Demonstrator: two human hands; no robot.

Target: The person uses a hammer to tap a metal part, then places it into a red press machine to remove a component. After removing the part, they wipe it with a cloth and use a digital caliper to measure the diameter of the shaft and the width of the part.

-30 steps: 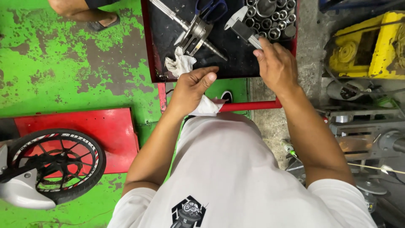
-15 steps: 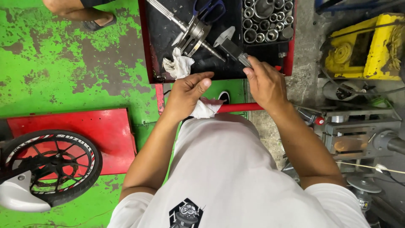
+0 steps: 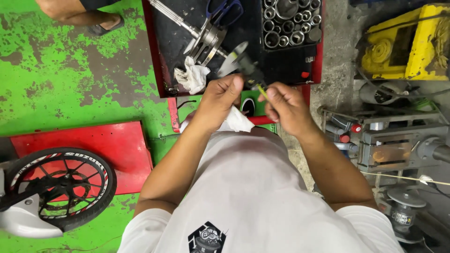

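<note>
The right hand point(image 3: 287, 105) has come back from the tray point(image 3: 157, 56) with the tool point(image 3: 243, 63), a dark-handled piece with a flat grey head, and now both hands meet at frame centre. Left hand point(image 3: 220, 96), grip clamped on tool and one white rag point(image 3: 234, 122); right fingers pinch its yellow tip point(image 3: 262, 92). On the tray: a second rag point(image 3: 192, 77), one shaft point(image 3: 201, 35), one socket set point(image 3: 290, 21). One wheel point(image 3: 56, 187) sits lower left.
</note>
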